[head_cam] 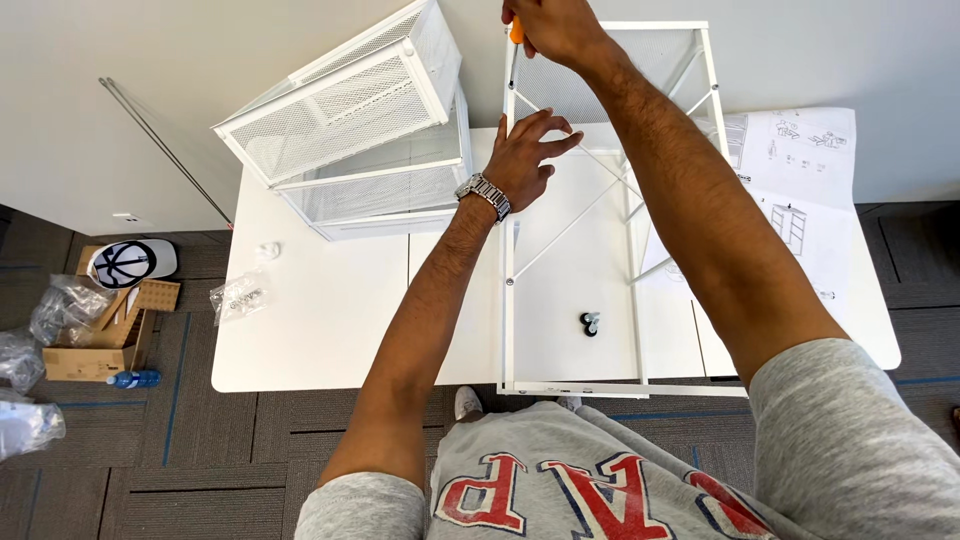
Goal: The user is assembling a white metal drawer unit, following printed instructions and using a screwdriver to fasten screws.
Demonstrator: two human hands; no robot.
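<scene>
At twelve o'clock, right hand (pixel 548 28) grips a screwdriver (pixel 514 45) on the half-built frame (pixel 508 250); left hand (pixel 525 160), fingers spread, steadies it; caster (pixel 590 323) unattached.

A brown cardboard box (pixel 88 355) and clear plastic bags (pixel 62 308) lie on the floor, left.

Head view: the right hand (pixel 548 25) grips an orange-handled screwdriver (pixel 514 45) at the top corner of a white metal frame (pixel 508 300) lying on the white desk (pixel 330 330), while the left hand (pixel 525 160), fingers (pixel 560 140) spread, steadies the frame's left upright. Two stacked white mesh drawers (pixel 350 110) stand to the left, an instruction sheet (pixel 800 170) lies at right, and a small caster wheel (pixel 590 323) rests inside the frame.
</scene>
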